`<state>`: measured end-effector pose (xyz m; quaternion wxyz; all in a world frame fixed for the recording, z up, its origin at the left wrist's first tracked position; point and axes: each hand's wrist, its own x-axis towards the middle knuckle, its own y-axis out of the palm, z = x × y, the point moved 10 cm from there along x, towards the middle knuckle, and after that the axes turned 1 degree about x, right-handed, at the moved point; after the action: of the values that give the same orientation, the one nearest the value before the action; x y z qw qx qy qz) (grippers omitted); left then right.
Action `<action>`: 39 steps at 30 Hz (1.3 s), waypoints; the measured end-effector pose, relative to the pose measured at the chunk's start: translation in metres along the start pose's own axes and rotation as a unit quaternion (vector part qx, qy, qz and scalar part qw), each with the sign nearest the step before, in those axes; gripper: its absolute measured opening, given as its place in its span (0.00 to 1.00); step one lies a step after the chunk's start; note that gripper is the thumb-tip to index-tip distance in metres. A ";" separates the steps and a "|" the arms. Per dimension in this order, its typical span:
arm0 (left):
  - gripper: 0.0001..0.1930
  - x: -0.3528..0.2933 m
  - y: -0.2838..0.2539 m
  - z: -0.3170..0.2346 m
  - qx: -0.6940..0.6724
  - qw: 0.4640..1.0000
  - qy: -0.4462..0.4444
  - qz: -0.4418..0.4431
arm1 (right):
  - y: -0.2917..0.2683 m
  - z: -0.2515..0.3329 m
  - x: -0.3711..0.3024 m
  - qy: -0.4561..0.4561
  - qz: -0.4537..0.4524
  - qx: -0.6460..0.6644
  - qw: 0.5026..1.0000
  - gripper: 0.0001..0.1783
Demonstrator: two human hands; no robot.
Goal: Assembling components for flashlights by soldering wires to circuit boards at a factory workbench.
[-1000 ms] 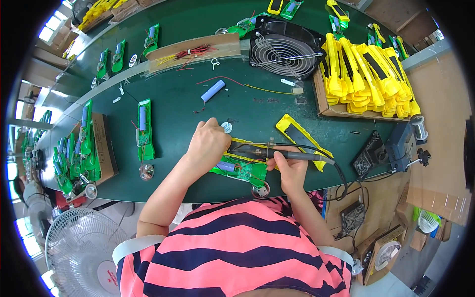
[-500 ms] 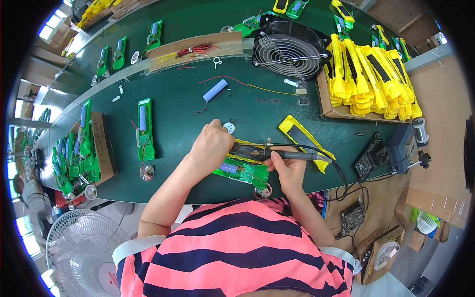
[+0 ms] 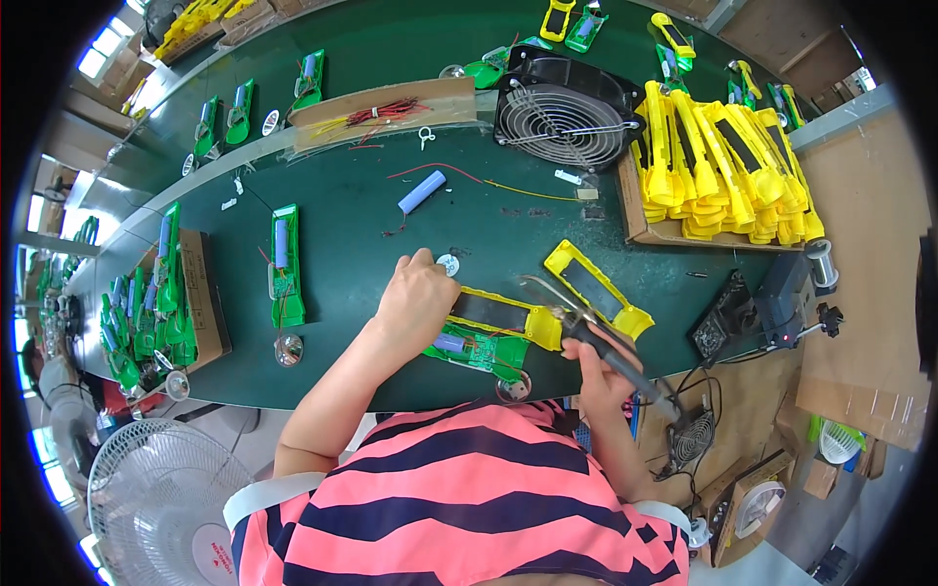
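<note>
Red lettering is printed on the pale center hub (image 3: pixel 216 552) of the electric fan (image 3: pixel 147 493), lower left. Dark markings, too small to read, stand on the round white disc (image 3: pixel 447 265) beside the left hand (image 3: pixel 419 295). Printing on the cardboard carton (image 3: pixel 206 293) is likewise illegible.

The table (image 3: pixel 352 239) is deep green; on it the frame (image 3: pixel 493 311) shows bright yellow around a black panel, and the heap (image 3: pixel 723 166) over there repeats both. The shell (image 3: pixel 496 355) is a brighter green, the loose battery (image 3: pixel 422 192) lilac-blue. The iron (image 3: pixel 623 365) looks blackish. Pink and navy zigzag stripes fill the shirt (image 3: pixel 459 488).
</note>
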<state>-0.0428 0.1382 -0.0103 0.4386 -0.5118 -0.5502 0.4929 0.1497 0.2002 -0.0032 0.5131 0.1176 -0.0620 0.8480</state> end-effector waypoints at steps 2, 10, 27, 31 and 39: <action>0.02 -0.001 0.000 -0.001 0.000 1.000 0.002 0.001 | -0.006 0.019 0.001 -0.055 0.053 -0.150 0.986 0.10; 0.02 -0.001 -0.004 -0.002 0.019 1.000 -0.007 -0.009 | -0.023 0.019 0.007 -0.137 0.063 -0.405 0.902 0.25; 0.02 -0.003 -0.002 -0.003 0.059 0.998 -0.019 -0.005 | -0.024 -0.003 0.004 -0.138 0.066 -0.318 0.936 0.31; 0.02 -0.003 -0.001 -0.003 0.062 0.998 -0.020 -0.002 | -0.028 -0.008 0.002 -0.122 0.052 -0.307 0.942 0.31; 0.02 -0.001 -0.016 -0.004 0.025 0.999 0.003 -0.031 | -0.028 0.004 0.009 -0.151 0.060 -0.362 0.918 0.30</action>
<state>-0.0406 0.1378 0.0056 0.4681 -0.4849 -0.5523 0.4906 0.1709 0.2201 0.0025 0.4531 0.0464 -0.4486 0.7689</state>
